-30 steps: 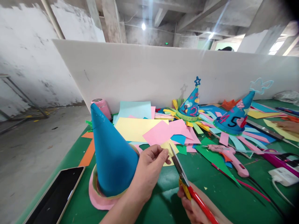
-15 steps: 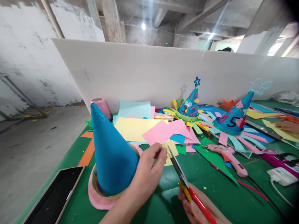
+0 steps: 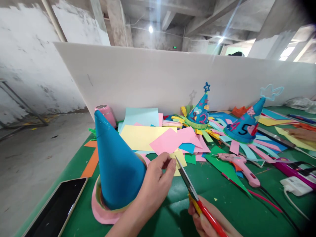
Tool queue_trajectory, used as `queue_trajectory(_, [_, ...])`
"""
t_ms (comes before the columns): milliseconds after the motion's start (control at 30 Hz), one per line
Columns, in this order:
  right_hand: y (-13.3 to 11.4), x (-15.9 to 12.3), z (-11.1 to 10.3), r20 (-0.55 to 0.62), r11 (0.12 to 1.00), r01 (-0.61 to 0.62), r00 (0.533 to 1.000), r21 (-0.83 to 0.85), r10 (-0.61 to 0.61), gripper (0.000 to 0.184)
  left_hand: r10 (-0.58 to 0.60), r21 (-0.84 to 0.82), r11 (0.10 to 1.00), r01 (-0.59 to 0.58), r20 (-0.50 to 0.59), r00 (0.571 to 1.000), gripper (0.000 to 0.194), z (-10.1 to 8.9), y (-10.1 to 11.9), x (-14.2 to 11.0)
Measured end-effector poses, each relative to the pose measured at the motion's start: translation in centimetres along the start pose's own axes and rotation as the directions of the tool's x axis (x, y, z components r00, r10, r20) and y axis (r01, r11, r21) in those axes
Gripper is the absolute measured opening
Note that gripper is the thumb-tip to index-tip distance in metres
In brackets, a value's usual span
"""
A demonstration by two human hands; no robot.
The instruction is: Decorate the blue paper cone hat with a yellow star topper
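Between the thumb and fingers of my left hand is a small yellow paper piece. My right hand grips the red and yellow handles of a pair of scissors. The blades point up and left, with their tips at the yellow piece, close to my left fingertips. Just left of my left forearm stands a plain blue paper cone hat with a pink brim. My left hand and forearm cover part of its right side.
A phone lies at the left edge. Behind are loose pink sheets and two decorated cone hats, one smaller and one numbered. A pink glue gun and power strip sit right. Another person's hand is far right.
The scissors' tips have shifted slightly left, nearer my left fingertips and the yellow paper. The whole view has moved a little; the hat and phone stay in place.
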State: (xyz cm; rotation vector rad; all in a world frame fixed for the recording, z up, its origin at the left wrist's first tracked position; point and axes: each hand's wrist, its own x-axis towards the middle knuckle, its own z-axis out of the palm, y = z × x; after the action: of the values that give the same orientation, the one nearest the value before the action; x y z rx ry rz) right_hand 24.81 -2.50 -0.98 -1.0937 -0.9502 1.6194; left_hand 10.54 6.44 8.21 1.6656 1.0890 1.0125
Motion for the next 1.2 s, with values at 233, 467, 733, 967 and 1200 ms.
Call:
queue_trajectory(233, [-1.2,-0.2,0.0,0.155,0.991,-0.096,0.985,0.097,0.081,0.045,-0.077,-0.356,0.933,0.055,-0.049,0.996,0.021,0.0,-0.5,0.2])
queue_trajectory(467, [-2.9,0.8,0.9,-0.234,0.994,0.107,0.968,0.037,-0.096,0.041,-0.251,-0.548,0.817,0.181,-0.055,0.966,0.018,0.9,-0.1,-0.6])
queue_trajectory(733, [-6.4,2.2,3.3,-0.427,0.932,0.359,0.85,0.044,-0.307,0.026,-0.27,-0.484,0.832,0.271,0.072,0.96,0.021,2.5,-0.4,-1.4])
queue_trajectory(967, [-6.2,2.7,3.5,-0.451,0.924,0.381,0.824,-0.008,-0.344,0.024,-0.27,-0.51,0.819,0.262,0.06,0.961,0.018,2.7,-0.5,-1.5])
queue_trajectory(1200, [-6.3,2.8,3.6,-0.453,0.937,0.345,0.827,-0.063,-0.334,0.028,-0.211,-0.521,0.83,0.199,0.037,0.977,0.009,2.7,-0.4,-1.4])
